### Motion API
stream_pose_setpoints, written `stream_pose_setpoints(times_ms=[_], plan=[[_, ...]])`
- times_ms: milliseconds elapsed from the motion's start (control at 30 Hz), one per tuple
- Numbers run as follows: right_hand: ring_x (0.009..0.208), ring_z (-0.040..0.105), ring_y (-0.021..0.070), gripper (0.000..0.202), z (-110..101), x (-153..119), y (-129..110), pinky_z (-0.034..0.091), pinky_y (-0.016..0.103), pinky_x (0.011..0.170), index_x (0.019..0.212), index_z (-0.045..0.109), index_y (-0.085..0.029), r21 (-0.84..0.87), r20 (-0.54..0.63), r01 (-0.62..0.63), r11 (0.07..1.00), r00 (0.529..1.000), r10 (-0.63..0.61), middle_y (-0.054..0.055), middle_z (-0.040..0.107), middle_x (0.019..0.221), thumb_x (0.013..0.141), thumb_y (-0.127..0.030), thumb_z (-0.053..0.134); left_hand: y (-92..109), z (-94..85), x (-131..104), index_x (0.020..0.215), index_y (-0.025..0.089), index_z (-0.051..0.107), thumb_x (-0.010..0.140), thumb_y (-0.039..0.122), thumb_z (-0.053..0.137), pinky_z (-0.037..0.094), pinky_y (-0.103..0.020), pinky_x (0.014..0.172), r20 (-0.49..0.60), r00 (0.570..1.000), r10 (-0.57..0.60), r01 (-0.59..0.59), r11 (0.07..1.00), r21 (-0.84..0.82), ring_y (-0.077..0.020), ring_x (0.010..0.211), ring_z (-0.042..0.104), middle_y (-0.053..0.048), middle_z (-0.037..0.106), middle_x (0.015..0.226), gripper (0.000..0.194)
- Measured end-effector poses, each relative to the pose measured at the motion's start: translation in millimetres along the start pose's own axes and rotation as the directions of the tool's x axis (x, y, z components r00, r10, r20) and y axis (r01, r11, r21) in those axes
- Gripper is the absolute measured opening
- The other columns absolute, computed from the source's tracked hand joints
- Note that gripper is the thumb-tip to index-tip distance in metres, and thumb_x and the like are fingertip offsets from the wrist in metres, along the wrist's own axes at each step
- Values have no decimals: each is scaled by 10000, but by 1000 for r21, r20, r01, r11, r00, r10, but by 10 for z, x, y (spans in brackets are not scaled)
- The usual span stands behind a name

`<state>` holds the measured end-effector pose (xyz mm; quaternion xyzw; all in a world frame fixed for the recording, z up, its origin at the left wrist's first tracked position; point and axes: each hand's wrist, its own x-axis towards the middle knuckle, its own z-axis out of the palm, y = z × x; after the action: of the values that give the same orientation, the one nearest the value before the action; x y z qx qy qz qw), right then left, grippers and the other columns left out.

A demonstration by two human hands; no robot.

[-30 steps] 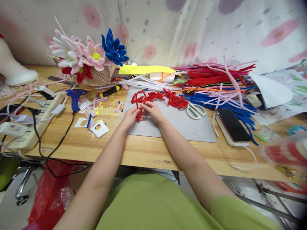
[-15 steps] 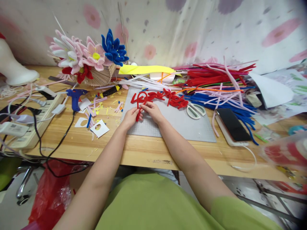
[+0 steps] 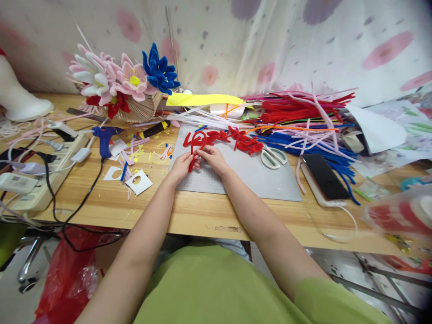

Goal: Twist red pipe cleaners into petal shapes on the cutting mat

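Note:
A red pipe cleaner (image 3: 204,137), bent into a loop, is pinched between my two hands over the grey cutting mat (image 3: 236,185). My left hand (image 3: 182,167) is closed around its lower end, and a short tail sticks out below the fingers. Thumb and fingers of my right hand (image 3: 213,159) grip it where the loop comes together. Just beyond my hands lie several bent red pipe cleaner pieces (image 3: 248,143) on the mat. Scissors with pale handles (image 3: 273,157) rest to their right.
A blue glue gun (image 3: 105,137), a power strip (image 3: 54,184) and cut card pieces (image 3: 140,181) are on the left. Fuzzy flowers (image 3: 133,81) stand behind. Pipe cleaner bundles (image 3: 300,108) fill the back right, near a phone (image 3: 326,176) and a plastic cup (image 3: 401,213).
The view has shifted slightly. Both hands keep their grip on the looped red pipe cleaner, with hardly any change in its shape.

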<state>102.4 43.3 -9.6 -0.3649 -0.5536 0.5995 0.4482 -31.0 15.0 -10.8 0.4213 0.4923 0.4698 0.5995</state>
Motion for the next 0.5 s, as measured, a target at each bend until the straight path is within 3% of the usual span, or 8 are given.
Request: stream_pose_setpoints(times_ms=[500], plan=[[548,523,72,320,-14,0,21,407,222,535,723,591,-157,5,11,-26,1000,1000,26,2,641,665,660,-454,692,8,13,4,784,114,578,830,175,530,447,-187,475,-36,999,-15,15,1000,-2,-52,442,478,17,553,575,91]])
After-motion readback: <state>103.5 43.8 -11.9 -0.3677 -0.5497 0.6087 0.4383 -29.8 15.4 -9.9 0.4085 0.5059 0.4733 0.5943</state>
